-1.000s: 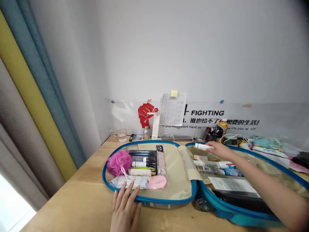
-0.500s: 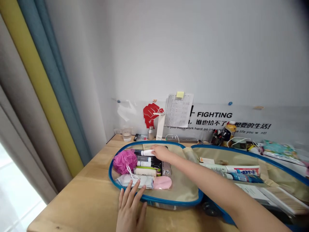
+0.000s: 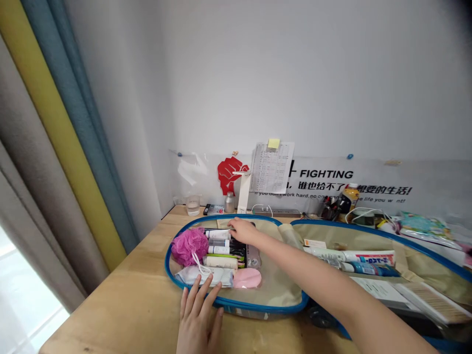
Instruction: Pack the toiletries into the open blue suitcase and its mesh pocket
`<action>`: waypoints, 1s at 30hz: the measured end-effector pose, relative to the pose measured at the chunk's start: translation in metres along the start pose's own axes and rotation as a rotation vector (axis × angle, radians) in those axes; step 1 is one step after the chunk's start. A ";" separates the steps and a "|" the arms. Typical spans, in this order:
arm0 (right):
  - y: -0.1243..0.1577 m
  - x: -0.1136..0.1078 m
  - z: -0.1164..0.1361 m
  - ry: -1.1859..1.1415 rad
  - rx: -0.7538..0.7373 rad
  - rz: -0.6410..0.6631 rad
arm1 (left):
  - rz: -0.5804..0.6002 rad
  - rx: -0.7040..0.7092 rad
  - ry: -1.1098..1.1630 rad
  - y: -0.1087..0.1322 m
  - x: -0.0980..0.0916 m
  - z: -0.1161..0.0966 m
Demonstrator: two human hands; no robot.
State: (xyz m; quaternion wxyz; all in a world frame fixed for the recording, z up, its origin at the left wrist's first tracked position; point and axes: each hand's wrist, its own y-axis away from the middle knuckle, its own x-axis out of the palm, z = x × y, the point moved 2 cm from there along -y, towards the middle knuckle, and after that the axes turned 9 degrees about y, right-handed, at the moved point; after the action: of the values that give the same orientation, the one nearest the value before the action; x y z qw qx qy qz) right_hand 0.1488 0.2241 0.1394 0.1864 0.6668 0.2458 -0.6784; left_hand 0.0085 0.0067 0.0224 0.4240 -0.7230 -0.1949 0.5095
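Observation:
An open wash bag (image 3: 271, 297) with blue edging and a beige lining lies on the desk. My right hand (image 3: 242, 230) reaches into its left half, fingers bent around the end of a white tube (image 3: 217, 234) near the far edge. Some fingertips are hidden. My left hand (image 3: 200, 314) rests with fingers spread at the near edge, fingertips by a white packet (image 3: 212, 275). Around the tube lie a purple bath puff (image 3: 190, 247), a cream-coloured tube (image 3: 223, 262), several small bottles and a pink sponge (image 3: 248, 278).
In the bag's right half are a toothpaste tube (image 3: 370, 257), a blue tube (image 3: 374, 269), a white box (image 3: 379, 290) and a pack of cotton swabs (image 3: 435, 301). Behind stand a glass (image 3: 192, 205), a white lamp (image 3: 244, 191) and a yellow bottle (image 3: 348, 199).
The tube at my right hand has turned, and its printed side now shows. My right hand has barely shifted. My left hand stays in place.

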 end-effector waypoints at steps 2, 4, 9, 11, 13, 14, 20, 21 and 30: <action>0.008 -0.018 -0.023 -0.017 0.040 -0.013 | -0.002 -0.007 0.004 0.001 0.000 0.000; 0.021 -0.039 -0.057 -0.029 0.101 -0.030 | -0.006 -0.028 0.013 0.002 0.001 0.001; 0.090 -0.081 -0.154 -0.031 0.332 -0.007 | 0.023 -0.021 0.013 0.007 0.004 0.006; 0.129 -0.084 -0.181 -0.052 0.372 0.067 | 0.043 -0.012 0.010 0.009 0.005 0.009; 0.170 -0.079 -0.195 -0.092 0.369 0.167 | 0.037 -0.011 0.016 0.009 0.006 0.010; 0.190 -0.074 -0.199 -0.113 0.361 0.217 | 0.025 -0.012 0.021 0.009 0.006 0.010; 0.273 -0.041 -0.198 -0.078 0.405 0.379 | -0.036 -0.019 0.069 0.002 0.004 0.004; 0.279 -0.037 -0.198 -0.050 0.424 0.384 | -0.042 -0.021 0.076 0.001 0.003 0.002; 0.282 -0.031 -0.190 0.122 0.432 0.395 | -0.036 -0.041 0.076 -0.001 -0.001 -0.001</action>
State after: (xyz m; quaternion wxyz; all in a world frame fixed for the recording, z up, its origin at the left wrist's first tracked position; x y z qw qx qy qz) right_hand 0.4684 0.1046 0.1484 0.1533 0.7654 -0.0281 -0.6245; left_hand 0.0098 0.0064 0.0239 0.4252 -0.7468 -0.2023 0.4696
